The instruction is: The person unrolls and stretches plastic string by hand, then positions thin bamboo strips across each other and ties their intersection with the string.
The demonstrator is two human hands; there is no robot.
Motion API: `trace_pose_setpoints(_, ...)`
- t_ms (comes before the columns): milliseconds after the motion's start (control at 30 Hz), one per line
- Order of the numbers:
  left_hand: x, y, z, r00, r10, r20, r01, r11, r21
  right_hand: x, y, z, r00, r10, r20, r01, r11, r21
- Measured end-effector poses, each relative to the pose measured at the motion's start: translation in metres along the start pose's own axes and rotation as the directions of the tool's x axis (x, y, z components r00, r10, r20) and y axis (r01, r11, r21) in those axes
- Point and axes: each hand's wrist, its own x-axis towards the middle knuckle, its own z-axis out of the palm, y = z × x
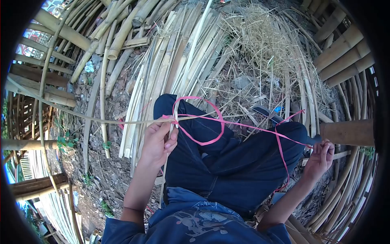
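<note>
My left hand [159,143] is closed around thin bamboo strips where they cross above my left knee. One long bamboo strip [93,118] runs out to the left, and a paler upright strip [189,61] stretches away from me. Pink plastic twine [211,141] is wrapped at the crossing and hangs in a wide loop over my dark trousers [227,162]. From there the twine runs to my right hand [321,158], whose fingers pinch it beside my right knee. A loose length of twine drapes over that knee.
Split bamboo slats [156,69] lie in a pile ahead, beside a heap of dry shavings [260,36]. Bamboo poles [122,40] are stacked at the back left. A thick bamboo post [349,133] stands at right, near bundled canes [345,195].
</note>
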Motion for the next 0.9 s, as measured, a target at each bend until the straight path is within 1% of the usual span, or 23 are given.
trace_pose_setpoints(33, 0.002, 0.001, -0.004, 1.000, 0.008, 0.015, -0.008, 1.000, 0.014, 0.001, -0.003, -0.018, 0.998, -0.026, -0.052, 0.021, 0.994, -0.104)
trace_pose_setpoints(100, 0.003, 0.006, -0.004, 1.000, 0.008, -0.019, -0.008, 1.000, -0.002, 0.006, -0.008, -0.053, 0.979, -0.100, -0.180, 0.039, 0.948, -0.316)
trace_pose_setpoints(133, 0.004, 0.008, -0.004, 0.999, 0.001, -0.045, -0.002, 1.000, -0.015, 0.008, -0.008, -0.073, 0.970, -0.104, -0.221, 0.016, 0.930, -0.368)
trace_pose_setpoints(200, 0.004, 0.012, -0.006, 0.999, 0.006, -0.050, -0.007, 1.000, -0.019, 0.007, -0.013, -0.102, 0.941, -0.127, -0.313, -0.105, 0.771, -0.628)
trace_pose_setpoints(233, 0.005, 0.014, -0.006, 0.999, 0.011, -0.047, -0.012, 1.000, -0.023, 0.008, -0.013, -0.125, 0.942, -0.126, -0.310, -0.103, 0.772, -0.627)
trace_pose_setpoints(267, 0.004, 0.016, -0.006, 0.999, 0.013, -0.050, -0.014, 1.000, -0.025, 0.009, -0.011, -0.151, 0.933, -0.174, -0.316, -0.122, 0.672, -0.731)
trace_pose_setpoints(300, 0.003, 0.018, -0.006, 0.998, 0.013, -0.064, -0.015, 1.000, -0.027, 0.007, -0.011, -0.160, 0.923, -0.223, -0.314, -0.144, 0.557, -0.818)
trace_pose_setpoints(333, 0.003, 0.019, -0.006, 0.997, 0.013, -0.078, -0.016, 0.999, -0.029, 0.006, -0.012, -0.169, 0.924, -0.221, -0.312, -0.143, 0.557, -0.818)
trace_pose_setpoints(400, 0.003, 0.022, -0.009, 0.996, 0.015, -0.085, -0.017, 0.999, -0.028, 0.001, -0.016, -0.175, 0.890, -0.393, -0.231, -0.140, 0.247, -0.959)
trace_pose_setpoints(433, 0.003, 0.023, -0.010, 0.996, 0.015, -0.089, -0.017, 0.999, -0.028, 0.001, -0.014, -0.206, 0.883, -0.403, -0.240, -0.148, 0.246, -0.958)
trace_pose_setpoints(467, 0.003, 0.024, -0.011, 0.996, 0.017, -0.092, -0.019, 0.999, -0.028, -0.001, -0.016, -0.204, 0.884, -0.401, -0.240, -0.147, 0.248, -0.957)
trace_pose_setpoints(533, 0.003, 0.024, -0.014, 0.998, 0.003, -0.065, -0.006, 0.999, -0.052, -0.006, -0.023, -0.200, 0.830, -0.475, -0.291, -0.340, -0.017, -0.940)
trace_pose_setpoints(567, 0.002, 0.024, -0.015, 0.998, 0.003, -0.064, -0.007, 0.999, -0.052, -0.008, -0.026, -0.194, 0.822, -0.468, -0.325, -0.402, -0.070, -0.913)
trace_pose_setpoints(600, 0.001, 0.023, -0.015, 0.999, -0.021, -0.033, 0.019, 0.998, -0.063, -0.009, -0.026, -0.194, 0.822, -0.468, -0.325, -0.401, -0.070, -0.913)
trace_pose_setpoints(633, 0.000, 0.023, -0.016, 0.999, -0.045, -0.002, 0.045, 0.996, -0.074, -0.011, -0.026, -0.197, 0.820, -0.482, -0.310, -0.407, -0.110, -0.907)
trace_pose_setpoints(667, -0.001, 0.022, -0.016, 0.999, -0.046, -0.001, 0.045, 0.996, -0.076, -0.013, -0.026, -0.199, 0.818, -0.495, -0.294, -0.414, -0.151, -0.898)
trace_pose_setpoints(700, -0.002, 0.021, -0.016, 0.998, -0.053, 0.038, 0.056, 0.994, -0.092, -0.015, -0.027, -0.204, 0.817, -0.497, -0.293, -0.414, -0.151, -0.898)
trace_pose_setpoints(733, -0.002, 0.020, -0.015, 0.995, -0.059, 0.078, 0.067, 0.992, -0.110, -0.016, -0.027, -0.209, 0.837, -0.494, -0.236, -0.381, -0.216, -0.899)
trace_pose_setpoints(767, -0.002, 0.020, -0.015, 0.995, -0.058, 0.079, 0.067, 0.992, -0.112, -0.016, -0.028, -0.210, 0.854, -0.488, -0.178, -0.347, -0.280, -0.895)
trace_pose_setpoints(800, -0.002, 0.018, -0.015, 0.995, -0.059, 0.082, 0.069, 0.989, -0.127, -0.016, -0.030, -0.211, 0.854, -0.489, -0.177, -0.346, -0.281, -0.895)
trace_pose_setpoints(867, -0.002, 0.017, -0.013, 0.995, -0.056, 0.084, 0.068, 0.987, -0.143, -0.014, -0.034, -0.212, 0.928, -0.288, -0.236, -0.344, -0.423, -0.838)
trace_pose_setpoints(900, -0.002, 0.017, -0.010, 0.997, -0.050, 0.066, 0.059, 0.989, -0.133, -0.014, -0.040, -0.179, 0.928, -0.289, -0.235, -0.343, -0.422, -0.839)
